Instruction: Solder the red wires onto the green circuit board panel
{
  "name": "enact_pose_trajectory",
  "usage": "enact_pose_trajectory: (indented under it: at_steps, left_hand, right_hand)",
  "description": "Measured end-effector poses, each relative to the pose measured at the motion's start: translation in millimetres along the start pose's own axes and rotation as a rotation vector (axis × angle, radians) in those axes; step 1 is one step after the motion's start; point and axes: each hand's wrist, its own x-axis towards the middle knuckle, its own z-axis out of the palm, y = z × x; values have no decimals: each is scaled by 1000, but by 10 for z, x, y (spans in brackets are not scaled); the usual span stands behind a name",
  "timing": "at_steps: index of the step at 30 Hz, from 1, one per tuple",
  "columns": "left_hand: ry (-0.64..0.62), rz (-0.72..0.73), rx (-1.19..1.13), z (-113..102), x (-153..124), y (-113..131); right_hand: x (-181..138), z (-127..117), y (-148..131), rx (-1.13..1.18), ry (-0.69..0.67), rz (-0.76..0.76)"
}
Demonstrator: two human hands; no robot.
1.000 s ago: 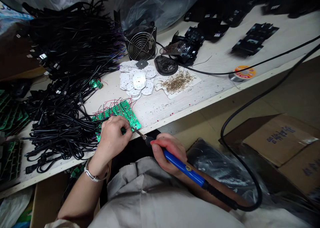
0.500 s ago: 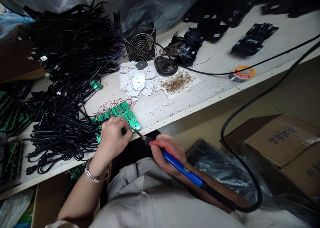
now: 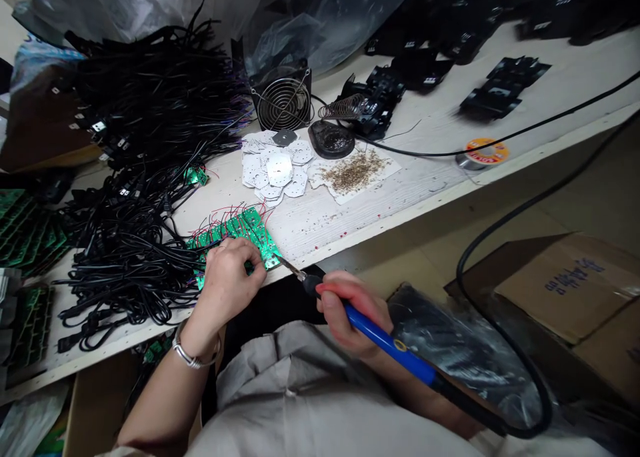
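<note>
The right hand [image 3: 363,300] grips the soldering iron [image 3: 390,342] like a pen, fingers closed round it, presumably for tip control. The iron's long axis slants, tip pointing forward-left at the circuit board [image 3: 267,243] near the front edge of the desk [image 3: 320,225]. The left hand [image 3: 225,280] curls over the board, likely steadying it; I cannot tell whether its fingers pinch anything.

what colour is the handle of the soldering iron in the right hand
Blue: the soldering iron's handle, in the right hand, shows best in the head view.
</note>
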Motion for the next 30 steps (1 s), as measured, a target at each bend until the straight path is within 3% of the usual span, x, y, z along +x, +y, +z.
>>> enact_pose_trajectory:
  at_steps: [30]
  left_hand:
    - [39, 14, -108, 11, -55, -63]
  right_hand:
    - [-65, -12, 41, 44, -4, 84]
